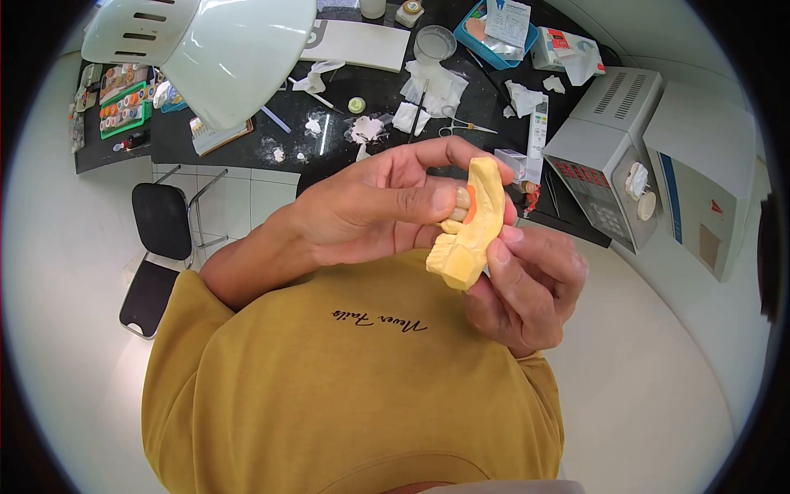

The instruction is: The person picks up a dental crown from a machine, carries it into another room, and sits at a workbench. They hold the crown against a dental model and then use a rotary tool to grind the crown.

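A yellow dental cast [481, 226] is held up in front of my chest, between both hands. Along its inner side runs an orange gum-like strip [471, 203], with tooth-coloured crowns [460, 206] beside it. My left hand [370, 198] is closed on the upper part of the cast, its thumb pressed against the crowns. The fingers of that hand pass behind the cast and are partly hidden. My right hand [531, 284] pinches the lower right side of the cast between thumb and fingers.
A black bench [346, 123] carries tweezers-like tools, scissors [465, 126], tissues [436, 86], white powder [366, 129] and a glass dish [435, 44]. A white lamp [239, 58] overhangs the left. Grey machines [605, 148] stand right; a black chair [161, 222] stands left.
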Tool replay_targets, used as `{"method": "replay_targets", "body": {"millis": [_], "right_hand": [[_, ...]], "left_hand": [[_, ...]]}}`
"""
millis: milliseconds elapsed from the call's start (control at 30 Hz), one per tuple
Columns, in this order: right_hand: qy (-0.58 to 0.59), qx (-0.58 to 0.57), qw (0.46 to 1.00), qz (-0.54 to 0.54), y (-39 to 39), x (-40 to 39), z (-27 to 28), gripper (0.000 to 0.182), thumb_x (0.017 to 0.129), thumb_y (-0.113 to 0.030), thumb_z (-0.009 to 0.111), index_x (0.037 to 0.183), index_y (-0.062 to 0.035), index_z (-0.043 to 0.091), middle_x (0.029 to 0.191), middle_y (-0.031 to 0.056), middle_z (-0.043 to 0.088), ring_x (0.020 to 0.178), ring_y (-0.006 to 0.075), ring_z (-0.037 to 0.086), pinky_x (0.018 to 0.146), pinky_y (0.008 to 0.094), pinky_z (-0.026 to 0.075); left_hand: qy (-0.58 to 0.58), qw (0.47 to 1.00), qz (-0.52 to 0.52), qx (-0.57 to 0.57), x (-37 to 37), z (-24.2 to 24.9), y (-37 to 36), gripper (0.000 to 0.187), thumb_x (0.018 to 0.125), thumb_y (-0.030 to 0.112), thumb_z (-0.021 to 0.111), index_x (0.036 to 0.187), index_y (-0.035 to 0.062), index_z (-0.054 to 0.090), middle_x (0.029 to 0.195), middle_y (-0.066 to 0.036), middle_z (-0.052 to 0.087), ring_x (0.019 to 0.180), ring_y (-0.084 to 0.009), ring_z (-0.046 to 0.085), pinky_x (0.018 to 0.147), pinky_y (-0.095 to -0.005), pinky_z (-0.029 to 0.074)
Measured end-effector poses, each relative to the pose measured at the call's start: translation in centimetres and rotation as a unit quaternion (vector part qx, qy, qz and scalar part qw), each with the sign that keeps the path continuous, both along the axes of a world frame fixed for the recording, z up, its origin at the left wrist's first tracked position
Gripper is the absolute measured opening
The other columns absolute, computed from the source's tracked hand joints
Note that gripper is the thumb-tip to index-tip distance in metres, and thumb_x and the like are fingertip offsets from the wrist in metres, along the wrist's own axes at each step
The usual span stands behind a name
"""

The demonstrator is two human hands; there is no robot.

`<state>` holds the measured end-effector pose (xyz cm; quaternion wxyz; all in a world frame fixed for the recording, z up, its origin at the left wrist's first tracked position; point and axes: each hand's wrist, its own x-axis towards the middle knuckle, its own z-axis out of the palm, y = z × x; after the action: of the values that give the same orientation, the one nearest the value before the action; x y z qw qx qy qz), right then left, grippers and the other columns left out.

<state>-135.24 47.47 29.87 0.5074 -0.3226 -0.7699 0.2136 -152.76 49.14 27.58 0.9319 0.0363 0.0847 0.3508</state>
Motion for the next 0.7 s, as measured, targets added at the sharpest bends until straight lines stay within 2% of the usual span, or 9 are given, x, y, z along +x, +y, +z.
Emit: {"method": "replay_targets", "body": {"millis": [167, 367, 433, 467, 500, 567, 600, 633, 700], "right_hand": [[0.024, -0.005, 1.000, -0.006, 0.0, -0.1, -0.6, 0.047, 0.054, -0.007, 0.085, 0.097, -0.0007, 0.067, 0.097, 0.0143, 0.061, 0.075, 0.0213, 0.062, 0.058, 0.0248, 0.048], [-0.028, -0.051, 0.998, -0.027, 0.0, 0.5, -0.7, 0.041, 0.064, -0.010, 0.082, 0.099, 0.0018, 0.063, 0.098, 0.0169, 0.063, 0.081, 0.0246, 0.063, 0.064, 0.0286, 0.051], [-0.001, -0.104, 0.993, -0.054, 0.3, 0.1, -2.1, 0.048, 0.066, -0.014, 0.082, 0.105, 0.0021, 0.059, 0.098, 0.0171, 0.063, 0.084, 0.0267, 0.064, 0.067, 0.0306, 0.052], [0.066, -0.163, 0.982, -0.062, -0.1, -0.2, -3.5, 0.045, 0.070, -0.010, 0.078, 0.108, 0.0029, 0.057, 0.099, 0.0158, 0.063, 0.087, 0.0238, 0.064, 0.070, 0.0297, 0.053], [0.066, -0.156, 0.983, -0.065, -0.2, -0.5, -4.0, 0.045, 0.070, -0.010, 0.078, 0.108, 0.0029, 0.057, 0.099, 0.0158, 0.063, 0.087, 0.0238, 0.064, 0.070, 0.0297, 0.053], [0.196, -0.340, 0.918, -0.062, -0.3, -1.0, -4.4, 0.038, 0.074, -0.005, 0.074, 0.106, 0.0043, 0.056, 0.102, 0.0142, 0.061, 0.090, 0.0193, 0.062, 0.074, 0.0272, 0.053], [0.220, -0.383, 0.896, -0.053, -0.2, -1.0, -4.6, 0.032, 0.079, 0.000, 0.068, 0.107, 0.0054, 0.054, 0.104, 0.0122, 0.060, 0.090, 0.0162, 0.061, 0.077, 0.0262, 0.053], [0.222, -0.379, 0.897, -0.054, -0.1, -0.9, -5.1, 0.032, 0.079, 0.000, 0.068, 0.107, 0.0054, 0.054, 0.104, 0.0122, 0.060, 0.090, 0.0162, 0.061, 0.077, 0.0262, 0.053], [0.273, -0.480, 0.833, -0.036, 0.1, -0.6, -6.3, 0.033, 0.080, 0.001, 0.066, 0.110, 0.0054, 0.052, 0.103, 0.0115, 0.059, 0.090, 0.0159, 0.061, 0.078, 0.0268, 0.053]], "left_hand": [[0.040, 0.999, 0.022, 0.028, -0.1, -0.1, -0.1, 0.053, 0.085, 0.019, 0.064, 0.128, 0.0029, 0.038, 0.119, -0.014, 0.053, 0.107, -0.0190, 0.056, 0.091, -0.0315, 0.048], [0.157, 0.985, 0.065, 0.038, -0.1, 0.1, -0.1, 0.050, 0.085, 0.020, 0.065, 0.125, 0.0048, 0.041, 0.115, -0.013, 0.056, 0.106, -0.0180, 0.057, 0.091, -0.0316, 0.047], [0.226, 0.967, 0.105, 0.053, 0.0, -0.5, 0.0, 0.045, 0.085, 0.017, 0.065, 0.123, 0.0050, 0.042, 0.114, -0.013, 0.057, 0.107, -0.0177, 0.057, 0.091, -0.0305, 0.047], [0.235, 0.962, 0.126, 0.052, 0.2, -0.8, 0.1, 0.039, 0.086, 0.014, 0.063, 0.119, 0.0053, 0.044, 0.112, -0.011, 0.057, 0.104, -0.0158, 0.057, 0.088, -0.0282, 0.048], [0.234, 0.963, 0.124, 0.059, 0.3, -1.5, 0.1, 0.039, 0.086, 0.014, 0.063, 0.119, 0.0053, 0.044, 0.112, -0.011, 0.057, 0.104, -0.0158, 0.057, 0.088, -0.0282, 0.048], [0.301, 0.937, 0.159, 0.075, 0.6, -2.8, 0.1, 0.035, 0.087, 0.013, 0.062, 0.116, 0.0060, 0.045, 0.108, -0.008, 0.056, 0.100, -0.0134, 0.056, 0.085, -0.0267, 0.047], [0.328, 0.928, 0.162, 0.071, 0.7, -3.0, 0.1, 0.032, 0.087, 0.013, 0.062, 0.114, 0.0066, 0.046, 0.104, -0.005, 0.054, 0.097, -0.0120, 0.055, 0.082, -0.0260, 0.046], [0.328, 0.928, 0.160, 0.075, 0.8, -3.3, 0.1, 0.032, 0.087, 0.013, 0.062, 0.114, 0.0066, 0.046, 0.104, -0.005, 0.054, 0.097, -0.0120, 0.055, 0.082, -0.0260, 0.046], [0.355, 0.920, 0.159, 0.056, 0.9, -4.0, 0.2, 0.031, 0.087, 0.011, 0.061, 0.114, 0.0063, 0.046, 0.103, -0.004, 0.054, 0.098, -0.0113, 0.054, 0.083, -0.0256, 0.045]]}}
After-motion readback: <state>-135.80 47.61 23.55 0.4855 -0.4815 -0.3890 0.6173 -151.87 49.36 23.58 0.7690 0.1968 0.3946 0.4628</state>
